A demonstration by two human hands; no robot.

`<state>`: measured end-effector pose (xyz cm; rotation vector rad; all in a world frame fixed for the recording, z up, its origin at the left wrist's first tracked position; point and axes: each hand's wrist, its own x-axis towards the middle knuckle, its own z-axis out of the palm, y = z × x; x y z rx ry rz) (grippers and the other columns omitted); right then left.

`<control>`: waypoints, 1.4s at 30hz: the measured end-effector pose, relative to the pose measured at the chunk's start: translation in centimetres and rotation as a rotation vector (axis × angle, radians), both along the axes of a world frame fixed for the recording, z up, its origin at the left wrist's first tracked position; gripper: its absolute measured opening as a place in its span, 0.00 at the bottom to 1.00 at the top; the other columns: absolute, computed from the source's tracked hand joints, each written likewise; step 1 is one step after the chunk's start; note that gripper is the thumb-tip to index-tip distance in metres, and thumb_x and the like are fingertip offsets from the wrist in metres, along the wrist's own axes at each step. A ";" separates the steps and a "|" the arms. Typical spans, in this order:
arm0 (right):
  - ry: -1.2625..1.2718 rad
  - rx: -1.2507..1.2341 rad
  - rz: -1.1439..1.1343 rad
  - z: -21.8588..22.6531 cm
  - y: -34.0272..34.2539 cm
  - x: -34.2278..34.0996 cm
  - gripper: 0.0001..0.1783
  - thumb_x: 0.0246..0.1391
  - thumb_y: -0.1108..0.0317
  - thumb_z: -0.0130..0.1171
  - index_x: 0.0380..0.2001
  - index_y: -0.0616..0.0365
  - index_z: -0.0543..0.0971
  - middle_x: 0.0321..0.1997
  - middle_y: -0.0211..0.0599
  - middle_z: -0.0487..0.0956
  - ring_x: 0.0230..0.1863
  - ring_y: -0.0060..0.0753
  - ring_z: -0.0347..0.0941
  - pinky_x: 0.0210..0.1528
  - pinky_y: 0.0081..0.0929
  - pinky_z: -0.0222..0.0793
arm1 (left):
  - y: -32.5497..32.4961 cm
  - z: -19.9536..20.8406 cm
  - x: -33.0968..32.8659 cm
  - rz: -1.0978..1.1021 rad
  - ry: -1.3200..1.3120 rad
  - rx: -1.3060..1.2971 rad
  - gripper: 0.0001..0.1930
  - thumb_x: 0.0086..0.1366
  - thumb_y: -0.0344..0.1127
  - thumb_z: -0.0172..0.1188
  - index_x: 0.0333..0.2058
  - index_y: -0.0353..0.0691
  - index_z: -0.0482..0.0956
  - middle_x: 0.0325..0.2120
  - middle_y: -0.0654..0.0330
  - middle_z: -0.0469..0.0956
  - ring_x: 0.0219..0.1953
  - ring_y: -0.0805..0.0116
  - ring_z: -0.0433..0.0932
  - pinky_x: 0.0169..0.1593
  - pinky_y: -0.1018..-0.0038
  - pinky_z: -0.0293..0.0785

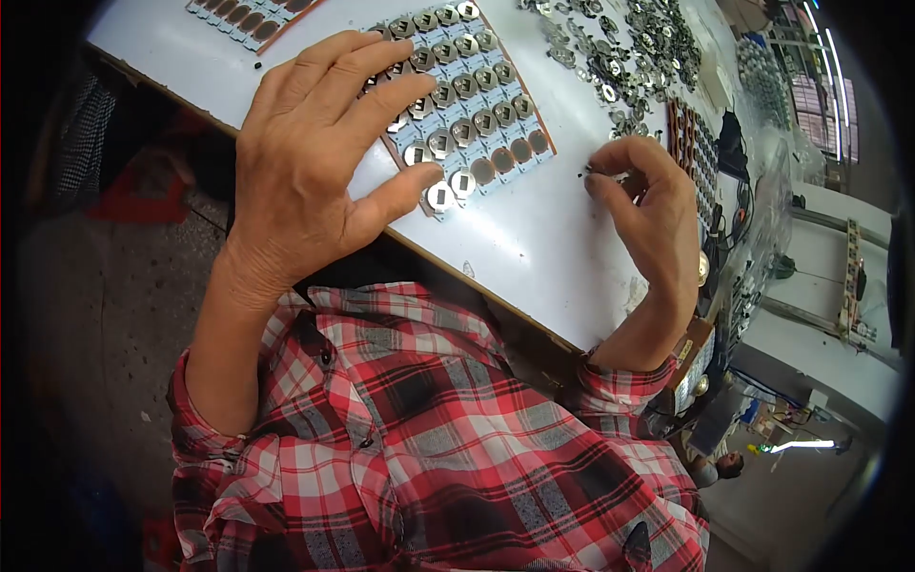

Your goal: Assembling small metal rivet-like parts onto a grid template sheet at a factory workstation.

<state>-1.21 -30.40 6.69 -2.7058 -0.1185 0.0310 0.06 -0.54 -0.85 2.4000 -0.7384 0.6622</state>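
A light-blue panel of small circuit boards (505, 182) lies on the white table (534, 243), carrying rows of round silver metal parts (462, 131). Several positions along its near right row show bare brown discs (502, 160) instead. My left hand (319, 143) is spread over the panel's left side, its fingertips over the metal parts and its thumb near the near left corner. To the right of the panel, my right hand (658, 205) pinches a tiny dark piece (586, 173) between thumb and index finger, just above the table. The exact kind of that piece is too small to tell.
A loose heap of small metal parts (658, 40) spreads at the far right. Beside it stand stacked brown-edged panels (682, 133) and dark cables (740, 214). Another panel (253, 19) lies at the far left, near a small black bit (257, 66). The table's front edge (486, 291) runs diagonally.
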 end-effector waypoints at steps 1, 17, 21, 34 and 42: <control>0.045 0.004 0.002 0.3 0.2 0.1 0.10 0.51 0.78 0.65 0.38 0.61 0.83 0.31 0.25 0.79 0.26 0.16 0.65 0.31 0.18 0.62 | -0.1 0.1 0.0 0.002 0.002 0.002 0.27 0.51 0.43 0.71 0.51 0.44 0.84 0.56 0.56 0.80 0.62 0.54 0.75 0.63 0.58 0.69; 0.217 0.824 -0.117 -0.9 2.2 0.7 0.14 0.62 0.75 0.61 0.49 0.69 0.81 0.39 0.40 0.84 0.34 0.25 0.80 0.33 0.22 0.78 | -0.4 0.4 -0.1 0.011 0.007 -0.029 0.28 0.48 0.42 0.74 0.51 0.45 0.85 0.56 0.59 0.81 0.62 0.56 0.75 0.63 0.58 0.69; 0.261 0.885 -0.089 -0.8 2.5 0.7 0.15 0.63 0.73 0.62 0.50 0.69 0.81 0.42 0.42 0.84 0.36 0.25 0.81 0.33 0.23 0.79 | -0.4 0.3 -0.1 0.004 0.008 -0.033 0.28 0.48 0.42 0.74 0.51 0.46 0.84 0.57 0.59 0.80 0.62 0.56 0.74 0.63 0.57 0.69; 0.236 0.915 -0.059 -1.8 3.7 0.6 0.19 0.60 0.80 0.64 0.54 0.69 0.77 0.41 0.43 0.84 0.32 0.24 0.81 0.28 0.19 0.80 | -0.4 0.1 -0.1 0.007 0.002 -0.037 0.29 0.48 0.42 0.74 0.52 0.46 0.84 0.58 0.58 0.80 0.62 0.55 0.74 0.63 0.57 0.69; 0.185 0.896 -0.071 -1.4 4.2 0.2 0.19 0.59 0.81 0.64 0.54 0.69 0.78 0.39 0.45 0.86 0.28 0.24 0.80 0.26 0.19 0.80 | -0.3 0.5 -0.1 -0.001 0.005 -0.025 0.29 0.49 0.43 0.73 0.52 0.44 0.83 0.58 0.56 0.79 0.61 0.54 0.75 0.62 0.58 0.69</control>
